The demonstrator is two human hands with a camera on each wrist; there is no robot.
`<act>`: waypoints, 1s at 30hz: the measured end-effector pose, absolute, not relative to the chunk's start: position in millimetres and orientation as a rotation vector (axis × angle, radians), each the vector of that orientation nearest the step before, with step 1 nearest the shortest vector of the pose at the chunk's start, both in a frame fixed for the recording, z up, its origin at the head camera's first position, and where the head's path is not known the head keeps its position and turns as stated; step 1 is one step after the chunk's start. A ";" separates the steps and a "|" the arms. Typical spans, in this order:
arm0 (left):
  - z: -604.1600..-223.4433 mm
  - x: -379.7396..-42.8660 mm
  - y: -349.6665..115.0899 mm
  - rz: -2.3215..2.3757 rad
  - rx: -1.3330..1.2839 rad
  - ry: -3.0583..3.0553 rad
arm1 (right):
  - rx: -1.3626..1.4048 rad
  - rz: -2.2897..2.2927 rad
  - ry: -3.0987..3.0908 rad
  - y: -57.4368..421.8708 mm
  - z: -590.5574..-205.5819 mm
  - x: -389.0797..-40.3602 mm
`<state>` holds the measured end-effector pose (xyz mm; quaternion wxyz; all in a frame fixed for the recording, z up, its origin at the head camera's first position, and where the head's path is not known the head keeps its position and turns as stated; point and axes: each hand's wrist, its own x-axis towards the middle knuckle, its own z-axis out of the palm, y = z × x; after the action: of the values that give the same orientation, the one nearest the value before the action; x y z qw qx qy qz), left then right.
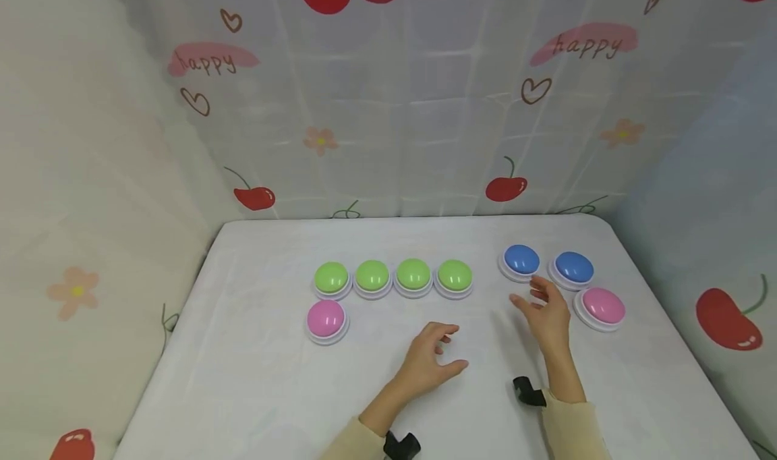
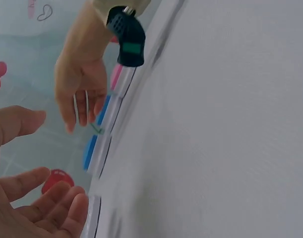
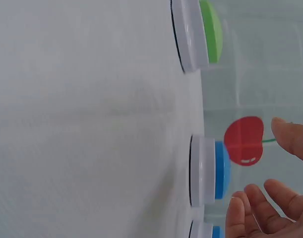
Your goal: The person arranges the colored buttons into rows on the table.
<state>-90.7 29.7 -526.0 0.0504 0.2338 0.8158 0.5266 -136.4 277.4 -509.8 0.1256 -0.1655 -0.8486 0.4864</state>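
Note:
In the head view my left hand [image 1: 421,365] hovers over the middle of the table, thumb and fingers spread apart with nothing between them. My right hand [image 1: 548,317] is held above the table at the right, also holding nothing, its fingertips near a blue dome button [image 1: 522,259]. Beside that stands a second blue button [image 1: 574,266], with a pink button [image 1: 603,305] in front of it. Several green buttons, one of them the rightmost green button [image 1: 454,275], form a row left of centre. Another pink button [image 1: 325,318] sits before the row's left end.
The buttons have white round bases and stand on a table [image 1: 243,379] under a white cloth. A printed curtain [image 1: 413,109] with cherries and hearts hangs behind the table and on both sides. Black wrist devices, one being the right wrist camera [image 1: 528,391], sit at the sleeves.

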 end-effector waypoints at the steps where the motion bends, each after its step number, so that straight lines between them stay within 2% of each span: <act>1: -525.6 -92.7 38.0 1.574 0.722 2.474 | -0.507 1.405 -2.480 284.5 -510.1 -141.1; 13: -524.4 -116.1 104.0 1.548 0.823 2.442 | -0.612 1.414 -2.634 320.3 -521.3 -192.0; 19: -531.5 -120.5 115.1 1.618 0.769 2.411 | -0.547 1.413 -2.684 322.0 -530.6 -207.6; 30: -540.1 -124.6 120.6 1.758 0.651 2.356 | -0.509 1.130 -2.805 319.1 -533.8 -219.0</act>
<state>-124.6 120.6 -540.1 0.0653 0.2158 0.7808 0.5827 -219.0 319.1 -533.8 0.0377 -0.1659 -0.9141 0.3682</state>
